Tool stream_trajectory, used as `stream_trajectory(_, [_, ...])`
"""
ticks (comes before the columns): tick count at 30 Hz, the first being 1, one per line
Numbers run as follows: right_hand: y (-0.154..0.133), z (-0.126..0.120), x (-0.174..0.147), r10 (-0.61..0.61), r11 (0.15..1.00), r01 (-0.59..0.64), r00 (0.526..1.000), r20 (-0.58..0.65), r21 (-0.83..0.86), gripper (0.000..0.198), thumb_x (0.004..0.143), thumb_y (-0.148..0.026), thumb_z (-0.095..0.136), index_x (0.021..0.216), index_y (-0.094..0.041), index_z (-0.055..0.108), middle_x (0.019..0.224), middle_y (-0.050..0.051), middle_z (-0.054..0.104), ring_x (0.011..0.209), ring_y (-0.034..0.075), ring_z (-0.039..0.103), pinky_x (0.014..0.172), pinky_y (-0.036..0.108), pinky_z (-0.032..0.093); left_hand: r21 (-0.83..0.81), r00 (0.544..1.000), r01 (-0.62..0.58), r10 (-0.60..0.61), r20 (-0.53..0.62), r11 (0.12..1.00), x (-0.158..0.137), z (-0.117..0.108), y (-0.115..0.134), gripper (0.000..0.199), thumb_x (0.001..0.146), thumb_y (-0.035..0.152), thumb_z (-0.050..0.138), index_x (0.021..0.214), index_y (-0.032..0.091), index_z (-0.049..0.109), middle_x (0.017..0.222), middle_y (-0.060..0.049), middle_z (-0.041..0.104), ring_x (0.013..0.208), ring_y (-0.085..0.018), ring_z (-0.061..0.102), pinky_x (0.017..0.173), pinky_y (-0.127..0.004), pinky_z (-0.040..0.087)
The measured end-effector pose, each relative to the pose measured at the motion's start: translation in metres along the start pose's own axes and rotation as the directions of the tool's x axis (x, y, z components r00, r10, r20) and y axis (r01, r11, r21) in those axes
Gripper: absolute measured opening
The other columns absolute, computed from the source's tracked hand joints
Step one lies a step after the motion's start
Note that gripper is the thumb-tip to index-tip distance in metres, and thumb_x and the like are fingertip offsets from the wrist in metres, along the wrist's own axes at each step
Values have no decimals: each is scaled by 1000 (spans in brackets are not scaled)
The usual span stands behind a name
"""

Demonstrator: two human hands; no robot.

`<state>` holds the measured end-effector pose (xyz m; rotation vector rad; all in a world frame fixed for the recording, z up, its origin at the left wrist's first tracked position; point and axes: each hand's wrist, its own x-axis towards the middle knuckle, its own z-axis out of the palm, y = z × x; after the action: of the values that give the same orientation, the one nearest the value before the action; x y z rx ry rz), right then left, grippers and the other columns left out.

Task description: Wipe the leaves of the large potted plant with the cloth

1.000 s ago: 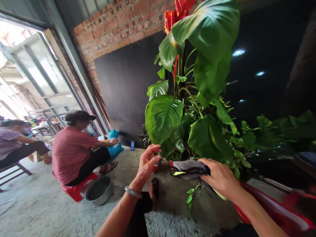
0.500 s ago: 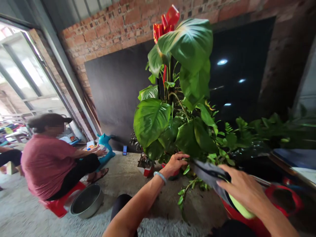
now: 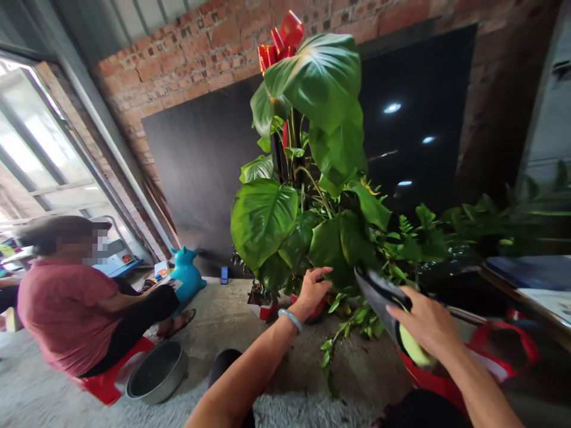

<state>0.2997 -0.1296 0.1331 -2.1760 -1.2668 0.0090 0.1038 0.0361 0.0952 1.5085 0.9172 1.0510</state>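
Note:
My right hand grips a long grey-and-black object with a lime-green end. It is blurred, its narrow end points up and left, and I cannot tell its kind. My left hand, with a pale bangle on the wrist, is held to the left of it, apart from it. Its fingers are bent together, the index finger partly stretched; anything between them is too small to make out. Behind both hands stands a tall potted plant with broad green leaves.
On the left a person in a pink shirt sits on a red stool beside a grey basin and a blue animal toy. A red-handled container stands at right, below a table edge.
The view has shifted slightly. My right hand and the grey-and-black object have moved a little left and are less blurred. The seated person's arm has drawn back from the blue toy.

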Motion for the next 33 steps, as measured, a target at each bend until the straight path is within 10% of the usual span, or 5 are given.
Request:
stream_trajectory(10, [-60,-66,2,83,931,71,914,-397,358,62,69,-60,65,118,-23,69,103,12,76,98,35,70,87,45,52,-272,972,231,-211,103,934,2,5,14,35,58,13,65,90,12,77,58,1,57,56,-11,48,57,-25,37])
stream_trajectory(15, [-43,-3,-15,-49,936,58,998,-33,347,54,68,-54,60,109,-21,70,101,13,77,96,36,72,87,48,54,-312,981,133,-80,178,941,0,12,11,30,57,14,64,85,11,77,64,-1,60,63,-12,52,65,-26,42])
stream_trajectory(19, [-1,-28,-52,106,897,-127,992,73,423,50,55,-60,70,94,-28,72,88,8,78,90,38,73,81,50,57,-184,990,46,-20,138,982,-5,1,-3,38,58,9,67,94,12,78,83,-4,67,81,-16,58,81,-30,46])
stream_trajectory(26, [-73,-48,-8,135,865,112,886,-443,489,63,70,-61,68,119,-21,68,111,14,74,102,37,68,92,49,53,-18,970,-89,91,225,996,-24,13,-6,65,66,8,69,130,19,69,113,-8,66,102,-23,61,92,-35,50])
stream_trajectory(33, [-17,37,-34,53,898,-83,995,81,432,59,67,-62,66,106,-19,71,92,12,78,91,36,73,82,46,57,61,928,-229,199,314,971,-29,-24,-13,55,65,8,71,119,18,74,111,-8,66,97,-22,62,86,-33,52])
